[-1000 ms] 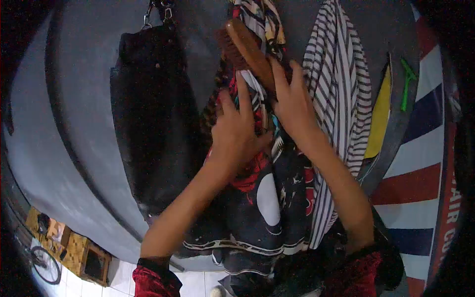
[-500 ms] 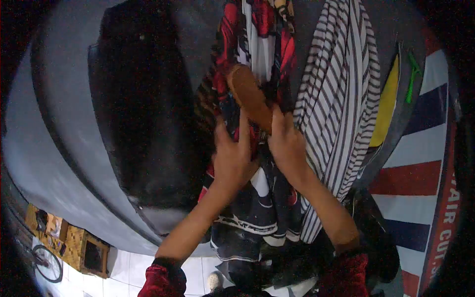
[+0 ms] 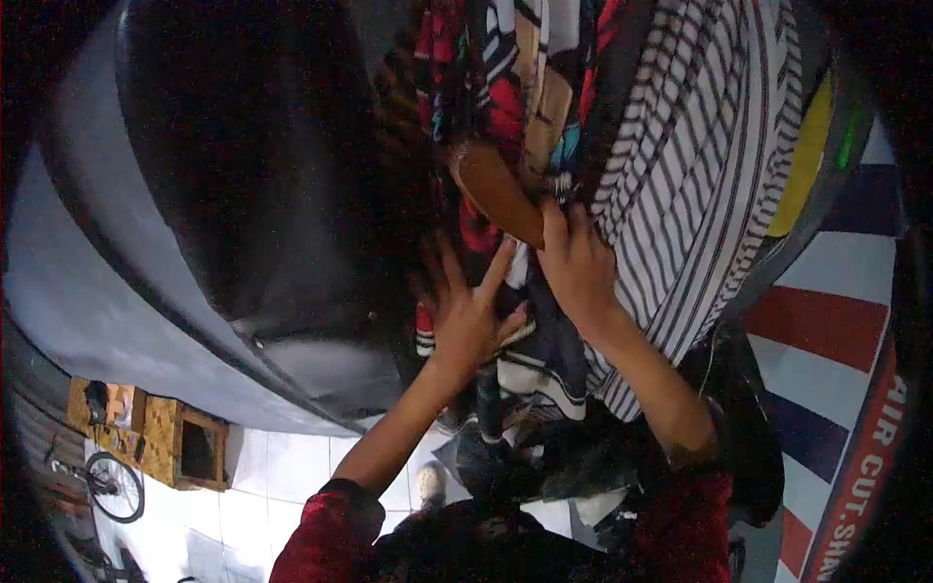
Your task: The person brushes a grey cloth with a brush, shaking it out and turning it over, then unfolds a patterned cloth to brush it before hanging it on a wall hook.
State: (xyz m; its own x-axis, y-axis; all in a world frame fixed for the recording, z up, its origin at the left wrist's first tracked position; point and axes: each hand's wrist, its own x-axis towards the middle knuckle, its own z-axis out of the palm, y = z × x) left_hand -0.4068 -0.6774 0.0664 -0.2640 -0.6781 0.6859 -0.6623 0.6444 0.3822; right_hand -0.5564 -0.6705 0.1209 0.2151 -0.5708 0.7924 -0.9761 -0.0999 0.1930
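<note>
Patterned red, black and white clothes (image 3: 505, 102) hang in front of me, with several garments close together. My right hand (image 3: 581, 267) grips one end of a flat brown oblong thing (image 3: 496, 191) with a rounded far end. It looks like the wooden back of a brush, but any bristles are hidden. My left hand (image 3: 468, 316) is open, fingers spread, against the hanging clothes just below the brown thing. To the right of my right hand hangs a black-and-white striped cloth (image 3: 690, 214).
A large black leather-like item (image 3: 253, 194) hangs on the left by the grey wall (image 3: 78, 243). A striped barber banner (image 3: 826, 330) stands at right, beside something yellow (image 3: 805, 165). Lower left are a wooden cabinet (image 3: 175, 442) and a bicycle (image 3: 115, 486) on white floor tiles (image 3: 282, 466).
My left hand has come down slightly from the brown thing and its fingers have spread. The right hand still holds the brown thing. My view has shifted, and the hanging clothes have swung and parted.
</note>
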